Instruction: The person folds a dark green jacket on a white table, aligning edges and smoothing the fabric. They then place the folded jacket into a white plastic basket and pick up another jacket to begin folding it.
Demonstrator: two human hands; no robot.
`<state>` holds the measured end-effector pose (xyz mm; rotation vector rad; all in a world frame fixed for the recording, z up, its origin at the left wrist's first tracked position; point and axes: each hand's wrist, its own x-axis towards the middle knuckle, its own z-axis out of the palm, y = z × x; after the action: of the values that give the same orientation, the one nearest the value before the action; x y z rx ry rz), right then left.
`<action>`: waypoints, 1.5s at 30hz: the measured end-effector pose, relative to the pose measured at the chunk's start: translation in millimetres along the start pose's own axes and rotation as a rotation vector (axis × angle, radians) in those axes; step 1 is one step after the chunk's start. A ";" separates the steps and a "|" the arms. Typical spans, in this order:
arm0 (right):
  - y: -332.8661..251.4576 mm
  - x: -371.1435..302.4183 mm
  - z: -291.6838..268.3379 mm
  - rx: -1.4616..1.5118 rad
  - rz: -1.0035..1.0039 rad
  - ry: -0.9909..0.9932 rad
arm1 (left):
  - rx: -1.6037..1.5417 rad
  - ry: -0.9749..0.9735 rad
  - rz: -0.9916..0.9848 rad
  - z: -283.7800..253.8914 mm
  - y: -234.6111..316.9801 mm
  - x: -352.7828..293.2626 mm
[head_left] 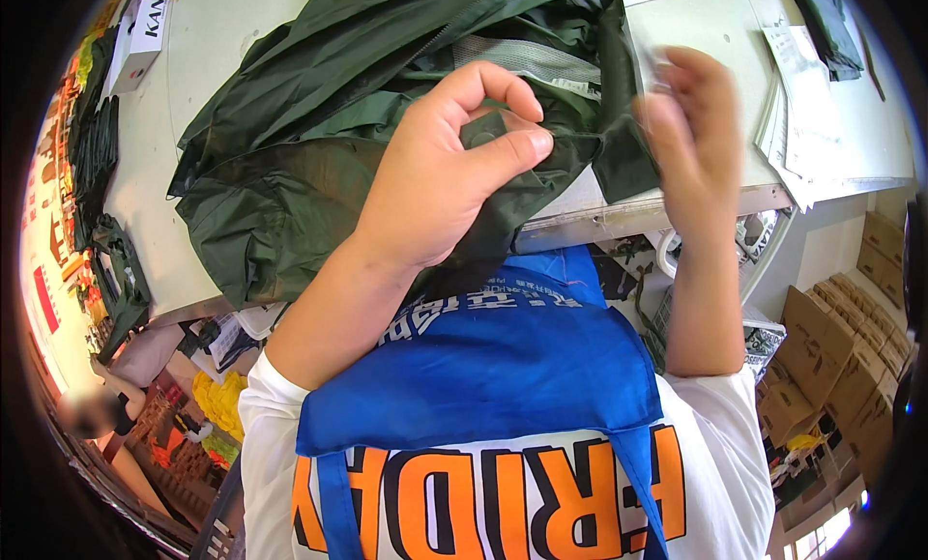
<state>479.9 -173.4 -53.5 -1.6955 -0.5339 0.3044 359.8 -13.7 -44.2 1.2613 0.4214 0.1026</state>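
A dark green coated jacket (pixel 290 212) lies bunched on the worktable, with a zip, pale mesh lining (pixel 522 57) and a white label (pixel 575 85) showing at its opening. My left hand (pixel 435 164) grips the edge of the jacket, its thumb pressed on the fabric and its index finger curled above. A small round snap button (pixel 490 121) shows in the gap between that thumb and finger. Raised beside a dark green flap (pixel 628 159) on the right, my right hand (pixel 698 125) has curled, motion-smeared fingers. Whether it holds anything is hidden by the blur.
The pale worktable (pixel 232 28) has its front edge just before my body. White papers (pixel 807 115) and a folded dark green piece (pixel 829 28) lie at right. A white box (pixel 143 38) stands far left. Cardboard boxes (pixel 822 347) are stacked lower right; a person (pixel 106 405) is lower left.
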 end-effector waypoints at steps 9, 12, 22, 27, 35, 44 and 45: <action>-9.5 -52.3 6.9 -0.413 -0.371 -0.056 | -0.258 0.081 -0.118 -5.2 -1.5 -3.4; -2.9 -47.8 13.6 -0.415 -0.382 0.043 | -0.259 0.084 -0.119 -3.0 1.1 -6.3; 1.9 -45.6 21.0 -0.329 -0.370 0.049 | -0.166 0.079 -0.039 -5.1 -1.1 -10.8; 17.9 -45.3 12.5 -0.067 -0.249 0.117 | -0.223 0.077 -0.056 -5.4 -2.6 -8.3; 153.2 44.7 -55.8 -0.598 0.080 0.261 | 0.414 0.036 0.202 -14.7 -10.7 -6.6; 78.8 71.9 -4.6 -0.327 0.182 -0.290 | 1.109 0.842 0.261 -225.3 -27.2 -71.0; 58.5 60.8 24.0 -0.272 0.068 -0.496 | 1.287 0.964 0.286 -278.0 -27.2 -85.6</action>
<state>530.8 -129.3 -109.7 -1.9078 -0.9146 0.7397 176.1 202.2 -114.8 2.5133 1.2458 0.7991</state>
